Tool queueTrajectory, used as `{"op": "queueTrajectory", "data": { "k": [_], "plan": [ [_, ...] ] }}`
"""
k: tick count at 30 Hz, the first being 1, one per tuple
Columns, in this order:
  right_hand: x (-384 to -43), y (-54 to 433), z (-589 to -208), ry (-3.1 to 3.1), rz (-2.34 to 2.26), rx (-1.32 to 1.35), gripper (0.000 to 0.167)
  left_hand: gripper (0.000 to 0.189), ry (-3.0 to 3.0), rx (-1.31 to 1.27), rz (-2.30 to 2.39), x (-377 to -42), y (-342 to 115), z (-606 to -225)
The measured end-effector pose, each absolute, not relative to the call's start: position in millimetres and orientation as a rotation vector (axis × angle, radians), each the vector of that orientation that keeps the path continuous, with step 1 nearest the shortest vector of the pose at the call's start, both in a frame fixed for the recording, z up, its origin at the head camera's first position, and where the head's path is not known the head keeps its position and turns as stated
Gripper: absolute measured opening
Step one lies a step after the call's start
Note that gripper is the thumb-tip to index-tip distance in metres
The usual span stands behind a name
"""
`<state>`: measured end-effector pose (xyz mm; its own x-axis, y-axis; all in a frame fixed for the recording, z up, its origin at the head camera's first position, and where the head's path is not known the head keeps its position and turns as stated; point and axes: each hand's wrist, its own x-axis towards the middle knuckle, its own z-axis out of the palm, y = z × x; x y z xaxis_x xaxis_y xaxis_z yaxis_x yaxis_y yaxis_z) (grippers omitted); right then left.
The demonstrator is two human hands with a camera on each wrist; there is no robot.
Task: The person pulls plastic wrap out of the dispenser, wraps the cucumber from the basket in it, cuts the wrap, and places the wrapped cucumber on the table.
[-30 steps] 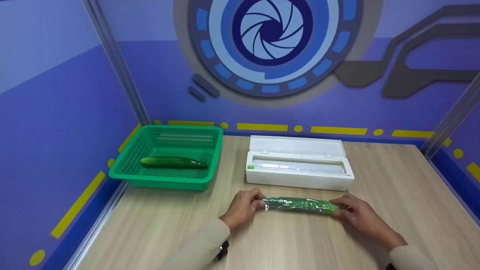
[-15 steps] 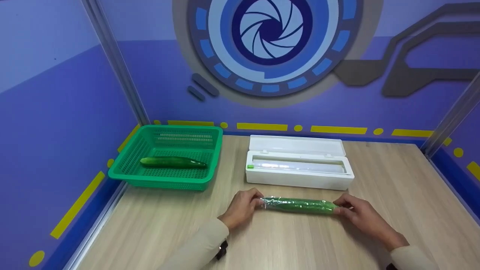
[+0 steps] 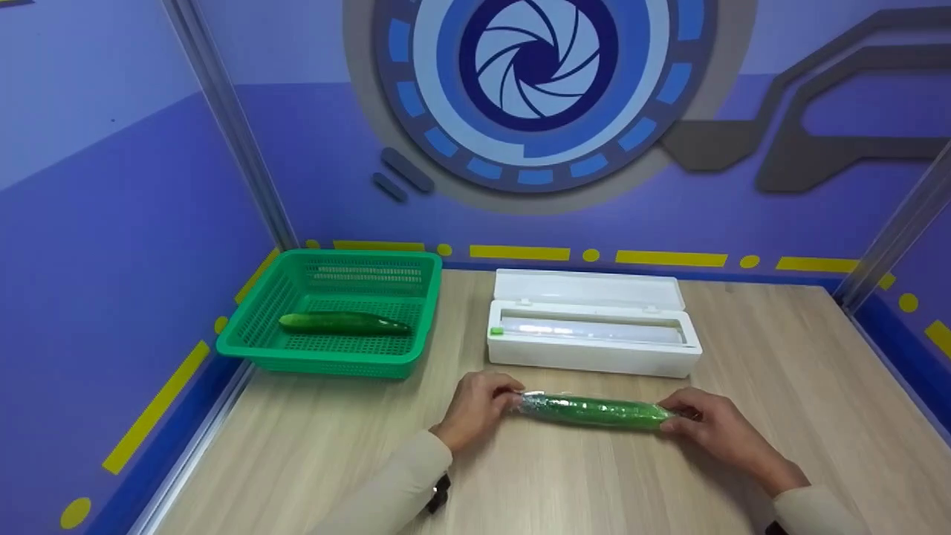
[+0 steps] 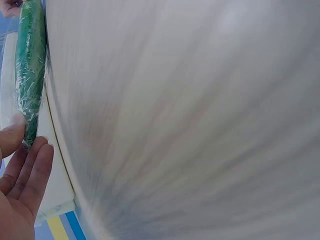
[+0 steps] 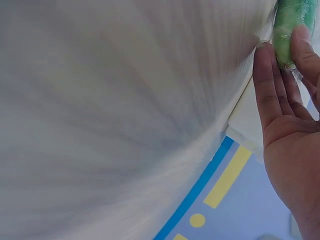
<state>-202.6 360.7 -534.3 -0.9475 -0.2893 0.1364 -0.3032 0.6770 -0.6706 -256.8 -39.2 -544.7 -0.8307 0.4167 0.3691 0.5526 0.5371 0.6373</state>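
A cucumber wrapped in clear cling film lies crosswise between my hands, just in front of the white box. My left hand pinches the film-covered end on the left; the left wrist view has thumb and fingertips around that narrow tip. At the opposite, paler end, my right hand holds the cucumber between thumb and fingers. Glossy creases of film show along its length, bunched most at the left end. In the right wrist view a bit of loose film hangs by the thumb.
Behind the hands stands a white cling film box, lid raised, with a film roll and a green slider. To the left, a green basket bears an unwrapped cucumber. Walls bound the wooden table at the back and sides.
The cucumber has turned between the fingers, so its film creases and shine lie differently. Both hands stay at its ends, nearly in place. Box and basket have not moved.
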Motion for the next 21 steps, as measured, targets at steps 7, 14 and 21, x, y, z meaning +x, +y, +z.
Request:
{"op": "queueTrajectory", "data": {
  "k": [7, 14, 21],
  "plan": [
    [-203.5, 359.5, -533.9, -2.844, 1.212, 0.504, 0.023, 0.005, -2.648, -0.856, -1.080, -255.3, -37.4, -544.6],
    [-203.7, 360.8, -535.4, -2.829, 1.312, 0.502, 0.007, 0.019, -2.713, -0.908, -1.021, -254.2, -37.6, -547.2],
    [-203.7, 358.7, -535.7, -2.848, 1.229, 0.489, 0.036, 0.015, -2.739, -0.855, -1.021, -253.5, -39.0, -549.6]
  ]
}}
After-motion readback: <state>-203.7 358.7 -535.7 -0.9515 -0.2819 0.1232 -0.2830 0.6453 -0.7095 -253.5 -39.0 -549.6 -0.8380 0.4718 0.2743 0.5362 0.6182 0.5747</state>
